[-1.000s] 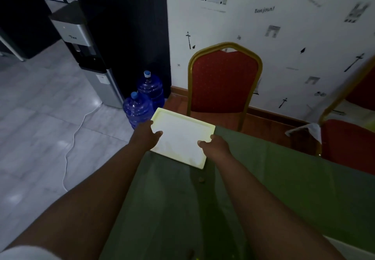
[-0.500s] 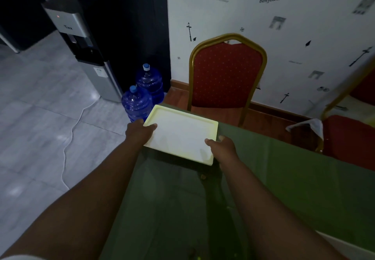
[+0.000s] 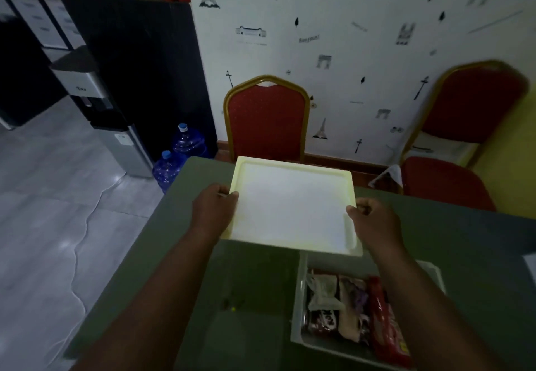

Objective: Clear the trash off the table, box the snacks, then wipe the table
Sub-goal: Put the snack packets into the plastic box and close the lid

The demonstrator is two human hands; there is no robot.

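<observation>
- Left hand (image 3: pixel 216 211) and right hand (image 3: pixel 374 223), fingers curled, each grip one short edge of the lid (image 3: pixel 293 211).
- Change: the lid has come back from the desk's (image 3: pixel 478 240) far corner to mid-frame. Its near edge now overhangs the box (image 3: pixel 298 298) of snacks (image 3: pixel 348 312), lower right.
- Judgement: about to close the box; wiping still to do.
- Lid near level, rim up, long axis left-right.

Both arms stretch forward.
Left hand (image 3: pixel 213 211) and right hand (image 3: pixel 374 223) grip opposite sides of a lid (image 3: pixel 293 211), thumbs on top.
</observation>
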